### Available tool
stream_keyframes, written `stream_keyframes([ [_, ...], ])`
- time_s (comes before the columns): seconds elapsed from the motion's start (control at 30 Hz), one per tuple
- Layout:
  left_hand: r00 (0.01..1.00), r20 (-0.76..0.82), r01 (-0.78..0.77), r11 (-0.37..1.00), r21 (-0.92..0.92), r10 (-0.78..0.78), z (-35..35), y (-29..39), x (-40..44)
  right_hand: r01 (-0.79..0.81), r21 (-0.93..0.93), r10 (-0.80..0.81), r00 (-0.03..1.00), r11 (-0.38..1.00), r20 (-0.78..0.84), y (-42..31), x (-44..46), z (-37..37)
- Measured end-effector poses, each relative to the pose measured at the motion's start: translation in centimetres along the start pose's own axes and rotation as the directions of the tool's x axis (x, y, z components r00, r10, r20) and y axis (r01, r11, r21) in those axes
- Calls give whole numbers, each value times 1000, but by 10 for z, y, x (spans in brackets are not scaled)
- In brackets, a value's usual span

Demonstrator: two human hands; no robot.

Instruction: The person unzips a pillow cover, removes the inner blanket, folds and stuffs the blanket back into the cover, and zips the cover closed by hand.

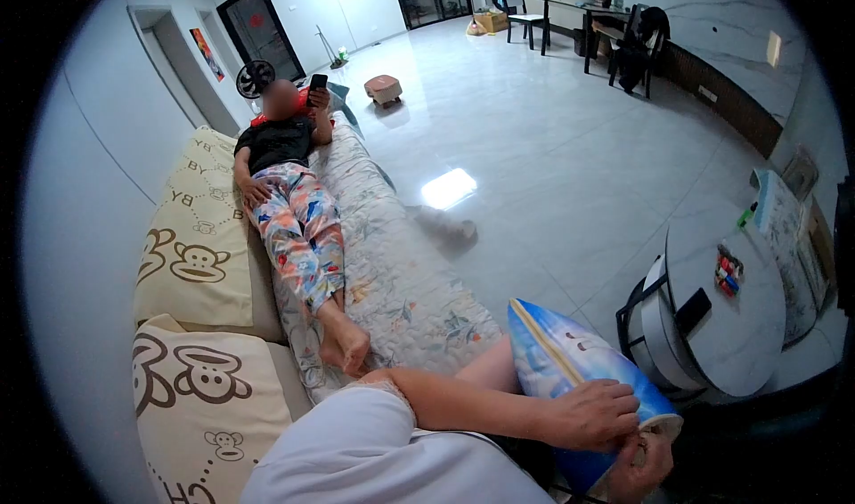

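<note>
A blue-and-white printed cushion (557, 348) with a yellowish stripe along it rests near my lap. My left hand (595, 413) lies across it with its fingers curled in, gripping at the cushion's near end. Just below, my right hand (643, 467) is closed on the same end, close to a pale rounded edge. The two hands almost touch. What exactly lies between the fingertips is hidden.
Along the sofa (392, 264) a person (285, 157) reclines holding a phone (317, 84), bare feet toward me. At right, a round table (748, 326) carries a dark phone (692, 311) and small colourful items. A pink stool (383, 87) stands on the floor.
</note>
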State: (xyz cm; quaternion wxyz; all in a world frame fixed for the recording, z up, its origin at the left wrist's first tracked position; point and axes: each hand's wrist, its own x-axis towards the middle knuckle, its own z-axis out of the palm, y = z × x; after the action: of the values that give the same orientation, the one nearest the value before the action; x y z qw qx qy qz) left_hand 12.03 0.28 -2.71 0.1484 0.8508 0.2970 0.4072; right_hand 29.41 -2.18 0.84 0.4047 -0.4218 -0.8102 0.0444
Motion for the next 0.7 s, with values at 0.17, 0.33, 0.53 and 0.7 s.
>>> stream_keyframes([
  [0.17,998,46,-50,998,31,49,10,0,8,72,-10,-72,981,997,-181,3,1,-2],
  [0.33,983,-53,-170,983,72,174,11,6,27,36,-73,-53,968,997,-246,1,0,-17],
  [0.53,990,-1,-139,989,44,139,35,10,41,-310,25,300,894,950,-334,4,-8,-21],
  [0.7,996,27,-84,996,5,84,60,13,46,-463,96,469,829,881,-306,30,-28,-20],
])
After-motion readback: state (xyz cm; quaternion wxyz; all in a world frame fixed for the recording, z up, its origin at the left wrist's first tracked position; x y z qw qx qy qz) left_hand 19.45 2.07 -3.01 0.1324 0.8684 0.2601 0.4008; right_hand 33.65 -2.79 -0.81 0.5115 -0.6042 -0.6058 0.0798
